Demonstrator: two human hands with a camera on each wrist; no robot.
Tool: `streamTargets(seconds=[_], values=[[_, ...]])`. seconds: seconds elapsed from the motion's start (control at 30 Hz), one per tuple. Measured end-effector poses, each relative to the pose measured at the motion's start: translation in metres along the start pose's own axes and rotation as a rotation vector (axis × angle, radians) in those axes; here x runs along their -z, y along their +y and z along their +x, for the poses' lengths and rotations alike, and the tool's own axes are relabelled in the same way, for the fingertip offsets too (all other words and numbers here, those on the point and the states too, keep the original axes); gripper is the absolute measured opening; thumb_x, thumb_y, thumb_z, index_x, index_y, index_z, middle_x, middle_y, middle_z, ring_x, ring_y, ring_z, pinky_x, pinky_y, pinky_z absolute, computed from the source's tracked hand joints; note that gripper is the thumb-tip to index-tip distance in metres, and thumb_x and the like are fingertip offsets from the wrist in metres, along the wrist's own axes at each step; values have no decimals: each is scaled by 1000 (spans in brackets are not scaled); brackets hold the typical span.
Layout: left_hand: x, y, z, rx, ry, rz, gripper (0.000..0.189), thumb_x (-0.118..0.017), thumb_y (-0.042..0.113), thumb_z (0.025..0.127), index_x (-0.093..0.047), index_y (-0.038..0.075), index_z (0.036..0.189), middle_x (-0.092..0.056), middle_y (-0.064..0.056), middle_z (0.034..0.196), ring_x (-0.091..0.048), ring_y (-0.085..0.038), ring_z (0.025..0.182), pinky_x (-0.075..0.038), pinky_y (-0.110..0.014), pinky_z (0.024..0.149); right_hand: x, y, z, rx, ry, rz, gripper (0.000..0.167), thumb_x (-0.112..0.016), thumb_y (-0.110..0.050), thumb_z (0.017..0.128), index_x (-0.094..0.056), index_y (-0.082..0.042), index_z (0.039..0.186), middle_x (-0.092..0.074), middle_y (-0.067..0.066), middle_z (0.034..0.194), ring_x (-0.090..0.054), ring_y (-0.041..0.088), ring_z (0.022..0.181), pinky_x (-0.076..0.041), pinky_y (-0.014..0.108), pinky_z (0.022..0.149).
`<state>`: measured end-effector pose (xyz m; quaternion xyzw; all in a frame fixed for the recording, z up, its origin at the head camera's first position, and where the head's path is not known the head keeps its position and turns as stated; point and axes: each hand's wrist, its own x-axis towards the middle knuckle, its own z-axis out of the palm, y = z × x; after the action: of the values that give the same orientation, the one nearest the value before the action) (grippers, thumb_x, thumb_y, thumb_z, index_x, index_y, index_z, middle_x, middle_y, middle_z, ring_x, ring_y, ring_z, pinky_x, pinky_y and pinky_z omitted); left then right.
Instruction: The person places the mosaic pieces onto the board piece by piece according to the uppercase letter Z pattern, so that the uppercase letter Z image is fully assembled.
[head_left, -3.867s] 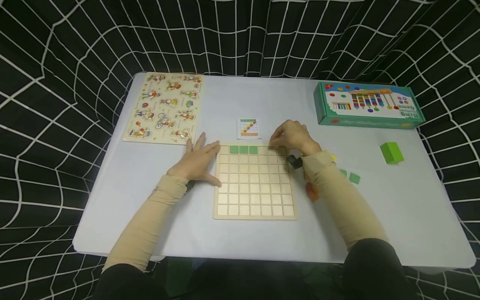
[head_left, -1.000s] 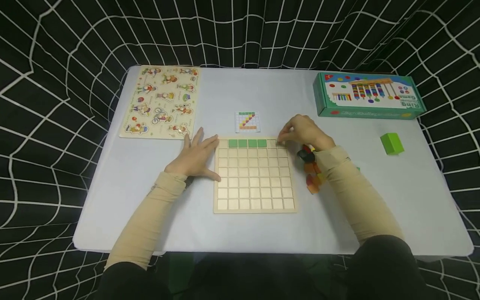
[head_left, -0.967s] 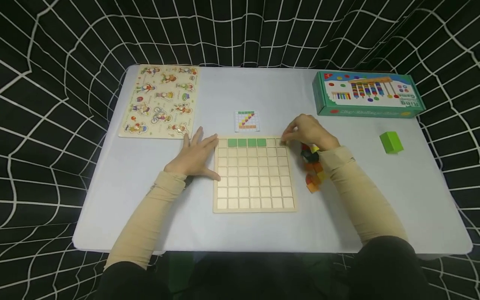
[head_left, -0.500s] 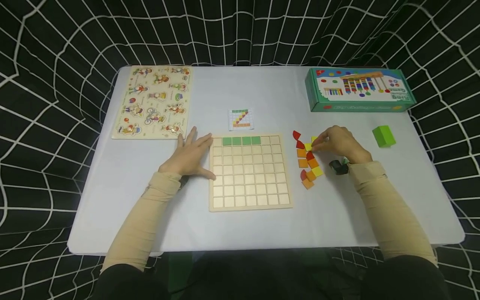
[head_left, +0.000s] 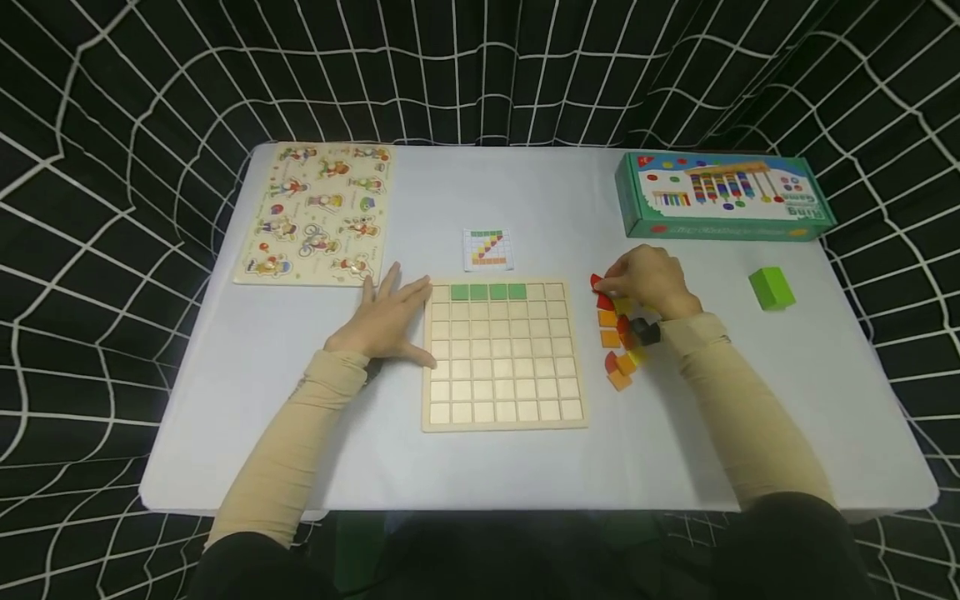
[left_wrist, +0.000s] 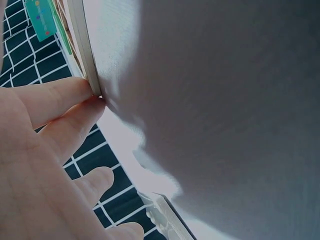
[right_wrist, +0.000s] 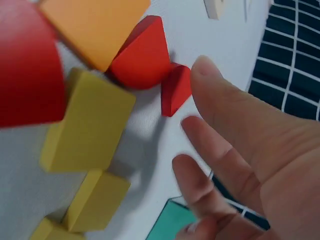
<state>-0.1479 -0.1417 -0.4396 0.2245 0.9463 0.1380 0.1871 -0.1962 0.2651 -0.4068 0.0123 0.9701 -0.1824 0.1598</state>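
A wooden grid board point(head_left: 495, 371) lies mid-table, with several green square tiles point(head_left: 478, 292) in a row in its top line. My left hand point(head_left: 378, 327) is spread flat at the board's left edge; in the left wrist view its fingers point(left_wrist: 67, 127) touch the board's side. To the right of the board is a cluster of red, orange and yellow tiles. My right hand point(head_left: 648, 279) reaches over the cluster's top end. In the right wrist view its thumb is right at a red curved-edge tile point(right_wrist: 176, 90), the other fingers apart from it. Yellow tiles point(right_wrist: 90, 122) lie nearby.
A small pattern card point(head_left: 487, 250) lies behind the board. At back left is a wooden picture puzzle point(head_left: 322, 218), at back right a green toy box point(head_left: 731, 196). A green block point(head_left: 771, 289) stands at the right. Netting over black cloth surrounds the table.
A fourth green tile has joined the row on the board. My right hand has gone from the board's top right corner out to the yellow tiles, then back left to the red tile. The left hand stays.
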Motion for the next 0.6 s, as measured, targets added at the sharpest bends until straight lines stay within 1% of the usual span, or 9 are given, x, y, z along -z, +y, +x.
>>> streamTargets(seconds=[0.07, 0.17, 0.3, 0.4, 0.5, 0.6], values=[[0, 1, 0, 0, 1, 1, 127, -88, 63, 66, -28, 7, 163, -18, -6, 175, 9, -47, 161, 4, -80, 122, -2, -3, 3, -6, 14, -31, 43, -80, -44, 88, -80, -3, 102, -77, 19, 108, -61, 35, 99, -45, 54, 92], [-1, 1, 0, 2, 1, 1, 127, -88, 63, 66, -28, 8, 163, -18, -5, 176, 10, -46, 162, 4, -80, 122, -6, -7, 6, -12, 29, -86, 44, -81, -47, 86, -81, -5, 99, -77, 19, 107, -62, 38, 103, -39, 60, 98], [-1, 1, 0, 3, 1, 0, 127, -88, 63, 65, -28, 8, 163, -18, -5, 176, 10, -45, 162, 5, -79, 122, -10, -13, 7, -17, 41, -144, 41, -79, -47, 87, -81, -6, 93, -77, 18, 104, -63, 39, 102, -40, 60, 98], [-2, 0, -1, 4, 2, 0, 127, -88, 63, 66, -28, 8, 163, -18, -4, 176, 10, -45, 162, 5, -79, 122, -11, -18, 7, -15, 37, -165, 37, -77, -43, 88, -81, -6, 92, -77, 17, 97, -64, 39, 100, -42, 61, 98], [-2, -1, -1, 5, 1, 0, 127, -87, 64, 66, -28, 8, 164, -18, -4, 176, 10, -45, 162, 5, -79, 122, -11, -23, 7, -7, 20, -189, 34, -73, -38, 90, -80, -5, 96, -77, 16, 91, -64, 39, 98, -43, 59, 96], [-2, -2, -1, 4, -1, 0, 127, -87, 64, 66, -27, 8, 164, -17, -4, 176, 10, -45, 162, 5, -79, 122, -11, -26, 6, -1, 4, -212, 35, -70, -36, 91, -78, -4, 103, -76, 18, 94, -64, 39, 98, -44, 58, 96]])
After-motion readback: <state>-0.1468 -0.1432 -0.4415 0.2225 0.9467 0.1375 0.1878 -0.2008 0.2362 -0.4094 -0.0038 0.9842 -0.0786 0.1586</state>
